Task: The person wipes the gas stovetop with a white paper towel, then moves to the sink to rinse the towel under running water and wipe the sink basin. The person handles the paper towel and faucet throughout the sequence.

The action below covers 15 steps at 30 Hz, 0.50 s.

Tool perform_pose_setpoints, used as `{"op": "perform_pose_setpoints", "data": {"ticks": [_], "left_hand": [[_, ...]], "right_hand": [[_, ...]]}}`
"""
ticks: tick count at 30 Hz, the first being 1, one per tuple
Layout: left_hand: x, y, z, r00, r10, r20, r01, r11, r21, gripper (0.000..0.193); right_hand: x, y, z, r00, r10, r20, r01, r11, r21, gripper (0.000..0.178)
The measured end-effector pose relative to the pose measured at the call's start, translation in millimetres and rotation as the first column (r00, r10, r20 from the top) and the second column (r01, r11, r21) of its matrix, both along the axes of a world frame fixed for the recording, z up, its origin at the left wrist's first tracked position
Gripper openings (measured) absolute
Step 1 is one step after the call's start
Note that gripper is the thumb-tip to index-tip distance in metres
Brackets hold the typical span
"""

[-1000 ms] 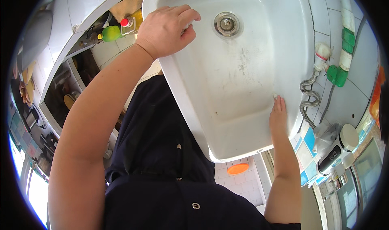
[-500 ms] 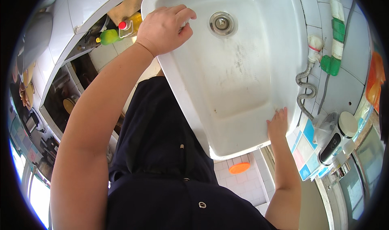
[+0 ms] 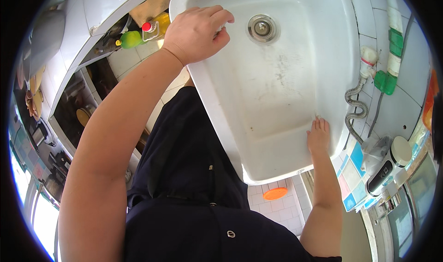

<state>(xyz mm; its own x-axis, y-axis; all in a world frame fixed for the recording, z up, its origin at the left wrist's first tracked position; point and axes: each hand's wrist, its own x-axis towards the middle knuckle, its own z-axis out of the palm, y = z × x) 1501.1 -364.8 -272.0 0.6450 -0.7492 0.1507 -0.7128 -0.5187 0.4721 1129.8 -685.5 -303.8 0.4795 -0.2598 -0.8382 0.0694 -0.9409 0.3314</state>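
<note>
A white sink basin (image 3: 277,156) with a round metal drain (image 3: 262,29) fills the middle of the view. Dark smudges mark its floor around the centre. My left hand (image 3: 196,33) is over the basin's left rim, fingers curled and thumb bent in. Something pale shows between thumb and forefinger, too little of it to name. My right hand (image 3: 319,135) rests on the basin's inner slope at the lower right, fingers extended and close together against the surface. A small pale bit shows at its fingertips.
Right of the basin are a coiled metal hose (image 3: 356,107), a pipe with green fittings (image 3: 386,82) and a white-and-black faucet unit (image 3: 390,165). At the left stand a green bottle (image 3: 131,39) and a red-capped oil bottle (image 3: 161,26). An orange lid-like disc (image 3: 275,193) lies below.
The whole view has shifted slightly, so the sink appears further right and lower. My right hand has slid from near the rim inward along the basin. My left hand keeps its curled pose.
</note>
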Motion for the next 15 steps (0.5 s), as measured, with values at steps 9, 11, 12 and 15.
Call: {"op": "perform_pose_setpoints", "data": {"ticks": [9,11,12,15], "left_hand": [[1,-2,-1,1.0,0.0,0.01,0.0,1.0,-0.014,0.019],[3,-4,0,1.0,-0.018,0.003,0.018,1.0,-0.02,0.019],[-1,-2,0,1.0,-0.022,-0.009,0.022,1.0,-0.019,0.019],[0,-1,0,1.0,-0.007,0.002,0.007,1.0,-0.003,0.019]], "right_hand": [[-23,53,-105,0.262,-0.892,0.368,0.906,0.359,0.226,0.069],[-5,58,-125,0.128,-0.879,0.459,0.886,0.309,0.345,0.072],[8,66,-126,0.065,-0.868,0.492,0.87,0.291,0.398,0.073],[86,132,-104,0.164,-0.859,0.485,0.646,0.465,0.605,0.079]]}}
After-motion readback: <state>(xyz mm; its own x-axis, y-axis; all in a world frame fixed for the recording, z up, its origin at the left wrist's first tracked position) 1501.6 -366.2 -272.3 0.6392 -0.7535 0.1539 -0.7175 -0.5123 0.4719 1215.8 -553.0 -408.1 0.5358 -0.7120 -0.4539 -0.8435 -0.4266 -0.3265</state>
